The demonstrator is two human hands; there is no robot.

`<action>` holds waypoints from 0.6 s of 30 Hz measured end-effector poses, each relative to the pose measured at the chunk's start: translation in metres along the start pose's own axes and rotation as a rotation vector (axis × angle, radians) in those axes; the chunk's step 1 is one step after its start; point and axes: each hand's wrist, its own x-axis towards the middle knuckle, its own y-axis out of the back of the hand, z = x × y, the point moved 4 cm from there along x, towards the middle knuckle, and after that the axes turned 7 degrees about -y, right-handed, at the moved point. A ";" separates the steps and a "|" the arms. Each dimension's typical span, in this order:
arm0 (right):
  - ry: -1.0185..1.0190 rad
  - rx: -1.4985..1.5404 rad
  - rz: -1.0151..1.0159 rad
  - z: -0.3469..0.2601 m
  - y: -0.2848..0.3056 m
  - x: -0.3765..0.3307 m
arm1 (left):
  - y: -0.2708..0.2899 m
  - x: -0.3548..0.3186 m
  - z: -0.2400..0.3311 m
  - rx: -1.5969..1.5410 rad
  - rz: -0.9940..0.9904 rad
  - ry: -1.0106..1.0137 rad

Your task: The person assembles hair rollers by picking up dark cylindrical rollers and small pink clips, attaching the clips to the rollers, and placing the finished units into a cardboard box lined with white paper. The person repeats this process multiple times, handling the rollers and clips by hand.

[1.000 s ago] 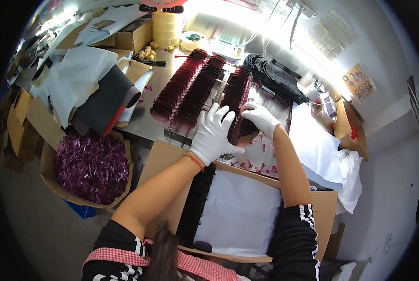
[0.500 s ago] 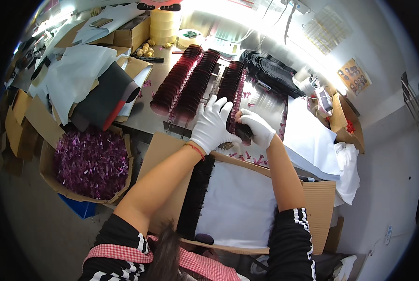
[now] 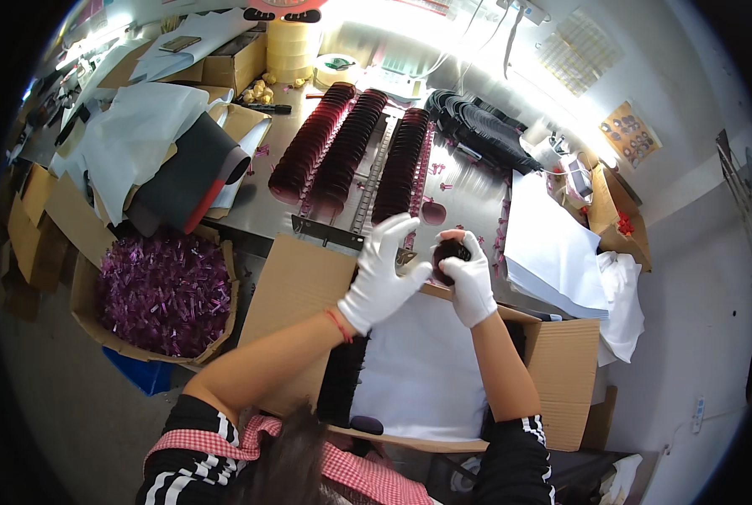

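Note:
My right hand (image 3: pixel 472 284), in a white glove with bare fingertips showing, grips a small stack of dark lenses (image 3: pixel 450 252) above the near edge of the metal table. Beside it, my left hand (image 3: pixel 380 279), also gloved, has thumb and fingers apart and holds nothing. Beyond the hands, dark red lenses stand on a metal rack in long rows: a left row (image 3: pixel 310 150), a middle row (image 3: pixel 348 153) and a right row (image 3: pixel 402 164). One loose lens (image 3: pixel 433 213) lies right of the rack. Below my hands, an open cardboard box (image 3: pixel 563 370) contains a white sheet (image 3: pixel 422 370) and dark lenses along its sides.
A carton of purple plastic pieces (image 3: pixel 166 295) stands at the left, under loose sheets (image 3: pixel 145 130). Right of the rack lie a curved black stack (image 3: pixel 481 130) and a pile of white paper (image 3: pixel 553 257). Yellow tape rolls (image 3: pixel 292 52) stand at the back.
Both hands have come back from the right row toward me, and the right hand has brought the lens stack with it. My left hand has left the row's near end, which now shows.

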 end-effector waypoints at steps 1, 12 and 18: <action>0.059 -0.228 -0.006 -0.004 -0.008 -0.007 | -0.009 -0.014 0.002 -0.474 0.071 0.353; 0.451 -1.339 0.179 0.020 0.037 0.111 | 0.004 -0.071 0.026 -1.452 0.261 1.169; 0.796 -1.606 0.167 0.029 0.032 0.133 | 0.024 -0.066 0.039 -1.378 0.120 1.000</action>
